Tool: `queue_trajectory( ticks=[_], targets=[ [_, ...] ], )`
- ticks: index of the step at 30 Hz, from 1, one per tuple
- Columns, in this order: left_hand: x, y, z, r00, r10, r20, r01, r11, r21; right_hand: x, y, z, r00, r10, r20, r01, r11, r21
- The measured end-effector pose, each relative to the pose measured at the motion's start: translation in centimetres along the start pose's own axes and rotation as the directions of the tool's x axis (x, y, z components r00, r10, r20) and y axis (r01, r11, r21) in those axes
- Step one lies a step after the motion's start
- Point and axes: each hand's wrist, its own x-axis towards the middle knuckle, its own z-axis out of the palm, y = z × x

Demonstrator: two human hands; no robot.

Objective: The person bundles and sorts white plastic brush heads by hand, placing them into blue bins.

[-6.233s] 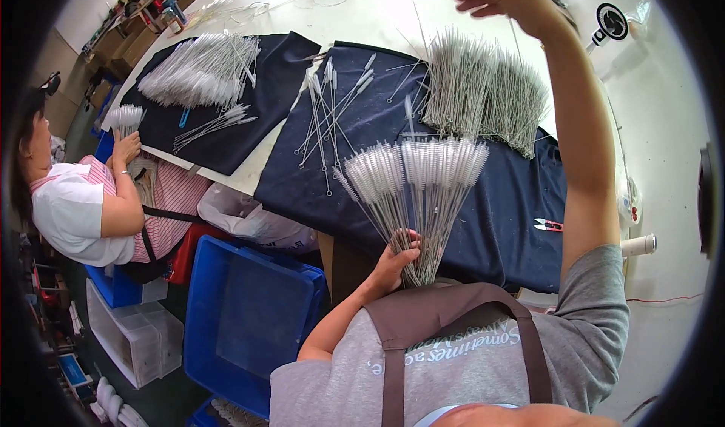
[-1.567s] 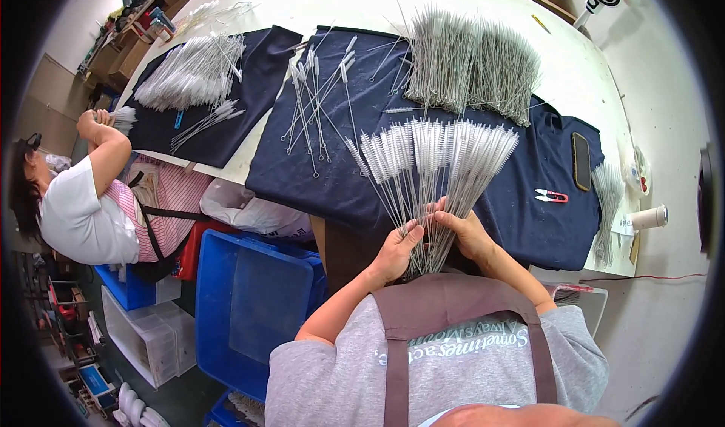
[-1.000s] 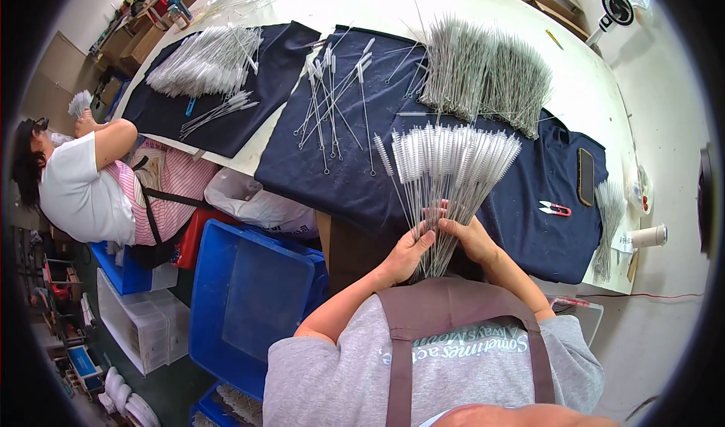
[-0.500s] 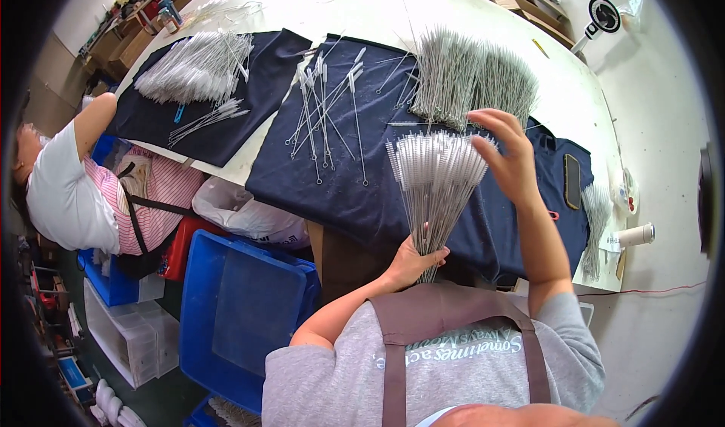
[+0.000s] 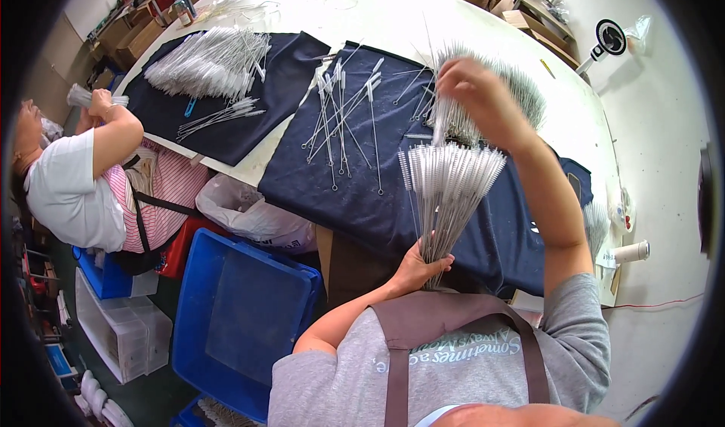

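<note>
My left hand (image 5: 421,267) is closed around the wire handles of a bundle of straw brushes (image 5: 451,172), held upright over the table's near edge with the white bristle ends fanned out on top. Raised above that fan, my right hand (image 5: 470,83) is blurred by motion, its fingers pinched on a single straw brush (image 5: 440,121) that hangs down to the bundle's top. Behind the hand, a large pile of straw brushes (image 5: 521,91) rests on the dark blue cloth (image 5: 302,178). Several loose straw brushes (image 5: 343,117) lie on the cloth to the left.
On the left a co-worker (image 5: 75,193) holds a bunch of brushes beside another brush heap (image 5: 208,61) on dark cloth. Below the table stand a blue bin (image 5: 242,321), a clear plastic box (image 5: 128,329) and a white plastic bag (image 5: 249,212). A small fan (image 5: 609,37) is at far right.
My right hand has risen up and left from beside the bundle, with a brush now under its fingers. My left hand keeps its hold. The co-worker's hands have come up with a bunch of brushes.
</note>
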Motion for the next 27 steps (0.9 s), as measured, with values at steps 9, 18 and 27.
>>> queue_trajectory(
  ticks=[9,18,27],
  targets=[
    [1.1,0.0,-1.3,0.996,-0.017,-0.089,0.016,1.0,-0.006,10.3,3.6,0.7,0.849,0.505,-0.157,-0.187,0.563,0.805],
    [2.2,-0.5,-1.7,0.993,-0.029,0.117,0.024,0.999,0.042,15.5,12.1,5.3,0.753,0.651,-0.092,-0.639,0.758,0.132],
    [4.0,3.9,-1.1,0.957,0.279,-0.074,-0.24,0.911,0.335,-5.3,10.3,-0.4,0.832,0.311,-0.459,-0.09,0.892,0.442]
  ],
)
